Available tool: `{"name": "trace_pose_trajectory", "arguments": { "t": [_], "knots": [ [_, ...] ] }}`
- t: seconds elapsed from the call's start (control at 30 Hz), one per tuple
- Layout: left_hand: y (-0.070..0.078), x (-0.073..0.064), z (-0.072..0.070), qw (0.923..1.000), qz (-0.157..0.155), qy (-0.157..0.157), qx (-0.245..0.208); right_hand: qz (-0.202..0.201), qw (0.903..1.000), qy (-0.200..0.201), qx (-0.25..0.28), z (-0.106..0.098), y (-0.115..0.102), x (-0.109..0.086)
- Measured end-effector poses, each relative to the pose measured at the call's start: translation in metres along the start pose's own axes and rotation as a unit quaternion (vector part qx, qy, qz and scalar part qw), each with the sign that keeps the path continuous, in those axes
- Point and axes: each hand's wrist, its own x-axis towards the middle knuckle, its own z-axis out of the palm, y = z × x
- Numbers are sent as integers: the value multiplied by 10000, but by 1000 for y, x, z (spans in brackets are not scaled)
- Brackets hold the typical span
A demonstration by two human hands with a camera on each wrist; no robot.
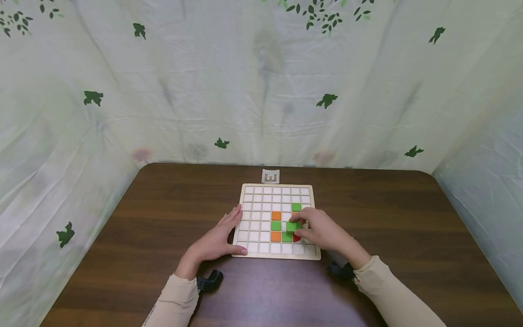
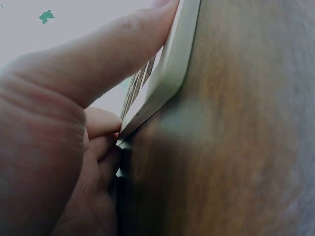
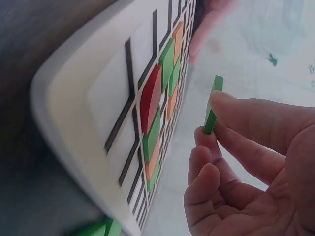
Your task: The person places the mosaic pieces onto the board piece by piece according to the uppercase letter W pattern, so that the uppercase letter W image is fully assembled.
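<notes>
A white gridded board (image 1: 254,247) with a pale wooden rim lies on the table. My left hand (image 1: 218,236) rests at its left side, thumb on the near-left corner and fairly straight fingers along the left edge. Between thumb and fingertips my right hand (image 1: 327,229) pinches a green square tile (image 3: 213,105), held just above the board's right half. On the grid sit several green tiles (image 1: 275,225) and orange tiles (image 1: 276,215). A red piece (image 3: 150,98) with a curved edge is among them, partly hidden by the right hand in the head view.
A small card (image 1: 270,176) with a printed grid pattern lies behind the board. Green pieces (image 3: 96,229) show beside the board's rim in the right wrist view. The brown wooden table (image 1: 163,204) backs onto a leaf-patterned curtain (image 1: 184,91).
</notes>
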Motion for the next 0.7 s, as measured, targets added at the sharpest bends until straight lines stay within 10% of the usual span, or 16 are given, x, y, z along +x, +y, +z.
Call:
{"name": "trace_pose_trajectory", "arguments": {
  "t": [0.7],
  "knots": [
    [-1,1,1,10000,48,30,-25,-542,9984,-171,-24,27,-24,19]
  ]
}}
